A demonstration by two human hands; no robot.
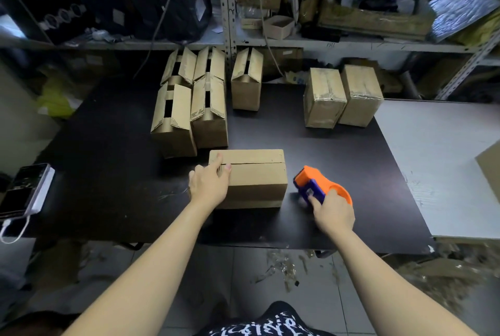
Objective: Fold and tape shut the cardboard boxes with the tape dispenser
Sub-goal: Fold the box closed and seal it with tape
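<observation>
A cardboard box point(257, 181) lay on its long side near the front of the dark desk point(108, 146), its top flaps folded flat and meeting along a seam with no tape visible on it. The left hand point(209, 185) held the box's left end, its fingers point(226, 167) curled over the top corner by the seam. The right hand point(334, 211) gripped the orange and blue tape dispenser point(316, 185) just beside the box's right end, apart from it. Its fingers were wrapped round the handle, with one stretched along the blue part. Whether the dispenser touched the desk could not be told. Behind the box stood a cluster of open boxes point(189, 108) with raised flaps, and one more open box point(246, 84) beside them. Two taped boxes point(324, 97) sat together farther right. A phone point(25, 191) with a cable lay at the desk's left edge.
</observation>
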